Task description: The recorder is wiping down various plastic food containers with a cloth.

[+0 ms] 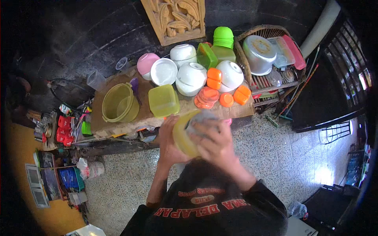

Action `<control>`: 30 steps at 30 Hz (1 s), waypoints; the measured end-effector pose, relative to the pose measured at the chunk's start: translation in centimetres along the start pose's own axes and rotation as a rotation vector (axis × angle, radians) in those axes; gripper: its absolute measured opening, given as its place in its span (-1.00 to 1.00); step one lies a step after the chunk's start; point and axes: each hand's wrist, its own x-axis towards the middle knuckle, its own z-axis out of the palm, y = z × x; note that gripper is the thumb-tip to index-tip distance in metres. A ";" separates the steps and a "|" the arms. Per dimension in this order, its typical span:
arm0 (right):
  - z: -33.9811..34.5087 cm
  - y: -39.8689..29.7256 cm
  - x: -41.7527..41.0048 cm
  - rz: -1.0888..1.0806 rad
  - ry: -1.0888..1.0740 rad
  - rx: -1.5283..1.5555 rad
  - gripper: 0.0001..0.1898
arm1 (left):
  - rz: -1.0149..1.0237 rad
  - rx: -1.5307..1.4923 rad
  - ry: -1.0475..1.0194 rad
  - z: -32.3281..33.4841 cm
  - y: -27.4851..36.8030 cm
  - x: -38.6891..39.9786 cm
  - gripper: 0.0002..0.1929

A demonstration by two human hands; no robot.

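Observation:
In front of my chest, my left hand (169, 144) grips the side of a yellow plastic container (180, 132). My right hand (214, 141) presses a greyish cloth (203, 118) against it; that hand and the cloth are blurred. A square yellow-green plastic container (164, 101) sits on the table just beyond my left hand. Farther left stands a round olive plastic tub (120, 103) with a purple scoop (134, 86) beside it. Orange lidded containers (214, 78) and coral-coloured round lids (206, 97) lie beyond my right hand.
White bowls (191, 77), a pink bowl (147, 63) and stacked green bowls (223, 37) line the table's back. A wicker rack (242, 63) to the right holds an upturned metal pot (258, 54). Brooms (304, 85) lean beside it. A bucket (95, 169) stands on the patterned floor (124, 183).

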 end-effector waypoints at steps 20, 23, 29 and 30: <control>-2.3 7.2 -1.6 0.307 -0.185 0.730 -0.63 | -0.011 -0.509 -0.298 0.0 -1.0 -4.1 0.15; 0.0 8.7 -4.4 0.400 -0.154 0.798 -0.61 | -0.463 -1.016 -0.237 2.7 -5.3 -8.4 -0.09; -2.2 9.6 -5.1 0.555 -0.144 0.515 -0.72 | -0.040 -0.931 -0.201 0.2 4.9 -1.3 -0.02; -3.0 9.3 -5.1 0.576 -0.095 0.507 -0.72 | -0.122 -1.050 -0.181 0.0 6.0 -0.1 0.07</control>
